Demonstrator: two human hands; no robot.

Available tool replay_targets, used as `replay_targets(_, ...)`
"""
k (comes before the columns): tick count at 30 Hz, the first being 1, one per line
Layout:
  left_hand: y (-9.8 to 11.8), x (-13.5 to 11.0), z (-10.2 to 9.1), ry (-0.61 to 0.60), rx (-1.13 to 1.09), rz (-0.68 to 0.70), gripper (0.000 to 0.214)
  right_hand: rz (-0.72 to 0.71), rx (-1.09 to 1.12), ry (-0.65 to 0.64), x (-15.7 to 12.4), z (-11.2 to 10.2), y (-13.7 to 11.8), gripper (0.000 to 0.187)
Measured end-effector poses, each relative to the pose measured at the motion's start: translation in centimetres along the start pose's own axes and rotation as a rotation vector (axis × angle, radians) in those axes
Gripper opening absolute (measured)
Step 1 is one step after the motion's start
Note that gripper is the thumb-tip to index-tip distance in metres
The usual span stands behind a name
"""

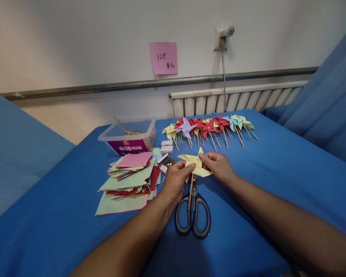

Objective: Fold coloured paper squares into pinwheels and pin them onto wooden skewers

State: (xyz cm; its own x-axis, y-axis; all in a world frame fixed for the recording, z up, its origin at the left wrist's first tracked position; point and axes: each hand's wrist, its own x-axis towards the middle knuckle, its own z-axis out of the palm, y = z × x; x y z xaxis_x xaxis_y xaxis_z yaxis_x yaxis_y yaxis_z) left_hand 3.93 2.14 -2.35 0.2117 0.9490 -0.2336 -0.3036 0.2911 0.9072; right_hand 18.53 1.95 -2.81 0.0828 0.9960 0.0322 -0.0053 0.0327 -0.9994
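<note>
A pale yellow paper pinwheel (198, 169) on a thin wooden stick is held up between my two hands. My left hand (177, 179) grips it near its centre, thumb on the paper, with the stick hanging down below. With thumb and fingers closed, my right hand (216, 164) pinches the upper right blade. Beneath the pinwheel, a pair of scissors (202, 219) with dark handles lies on the blue cloth, blades partly hidden by the paper and stick. Just left of my left hand sits a small opened box (164, 163) with shiny bits in it.
Stacked coloured paper (127, 184) lies at the left, before a clear plastic tub (132, 134) holding sticks. Small white boxes (167, 147) sit beside the tub. Several finished pinwheels (209, 129) line the back edge of the blue-covered table (248, 223), near a radiator (239, 98).
</note>
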Motion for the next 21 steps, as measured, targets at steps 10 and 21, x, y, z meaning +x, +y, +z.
replay_targets(10,0.29,-0.31,0.13,-0.085,-0.026,-0.044,0.027,0.129,0.404,-0.088,0.05,-0.15,-0.05,0.050)
replay_targets(21,0.27,-0.37,0.56,0.064,0.141,0.053,0.032,-0.670,-0.580,0.115,-0.67,-0.53,-0.39,0.026)
